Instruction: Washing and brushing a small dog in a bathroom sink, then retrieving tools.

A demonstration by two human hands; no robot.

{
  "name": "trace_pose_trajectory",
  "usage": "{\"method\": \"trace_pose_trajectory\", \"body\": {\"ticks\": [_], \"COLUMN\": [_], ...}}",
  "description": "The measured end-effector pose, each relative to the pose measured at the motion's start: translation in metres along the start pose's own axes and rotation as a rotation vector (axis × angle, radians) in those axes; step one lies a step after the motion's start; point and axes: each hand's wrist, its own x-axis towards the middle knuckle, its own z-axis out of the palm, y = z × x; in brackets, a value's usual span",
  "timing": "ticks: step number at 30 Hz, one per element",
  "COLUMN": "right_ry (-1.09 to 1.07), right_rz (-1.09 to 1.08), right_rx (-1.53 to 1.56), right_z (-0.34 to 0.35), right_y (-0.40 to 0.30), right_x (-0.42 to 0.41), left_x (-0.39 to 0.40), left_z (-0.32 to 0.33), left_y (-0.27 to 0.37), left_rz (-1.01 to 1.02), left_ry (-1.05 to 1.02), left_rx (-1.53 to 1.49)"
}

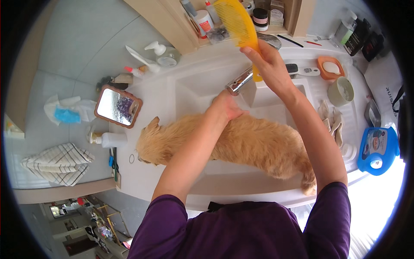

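A dog (255, 142) with golden fur stands in the white sink (190, 87), its head to the left and its tail hanging at the right over the front rim. My left hand (228, 105) is against the far side of its back, just below the end of the chrome faucet (240, 81); its fingers are mostly hidden. Raised above the back of the sink, my right hand (271, 66) grips a yellow plastic comb (237, 22) by its handle. The teeth of the comb point left, away from the dog.
A framed mirror (118, 105), a white pump bottle (113, 140) and a glass soap dispenser (167, 56) stand at the left. On the right are a hairbrush (307, 71), an orange soap dish (323, 73), a cup (341, 92), gloves (336, 124) and a blue jug (376, 150).
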Motion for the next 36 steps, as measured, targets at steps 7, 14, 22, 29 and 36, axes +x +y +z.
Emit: {"method": "trace_pose_trajectory", "body": {"ticks": [7,14,22,29,36], "right_ry": [0.072,0.218,0.058,0.142,0.164], "right_rz": [-0.009,-0.420,-0.183,-0.035,0.043], "right_rx": [-0.009,-0.355,-0.242,-0.075,0.004], "right_z": [-0.007,-0.001,0.011,-0.017,-0.019], "right_y": [0.009,0.003,0.001,0.008,0.007], "right_x": [-0.022,0.005,-0.010,-0.050,-0.069], "left_x": [0.001,0.008,-0.002,-0.037,-0.033], "left_z": [0.003,-0.010,-0.022,0.005,0.010], "left_y": [-0.005,-0.010,-0.009,-0.019,-0.023], "left_rz": [0.011,0.124,0.338,0.691,1.186], "left_ry": [0.187,0.334,0.344,0.368,0.610], "left_rx": [-0.056,-0.085,0.129,0.746,1.261]}}
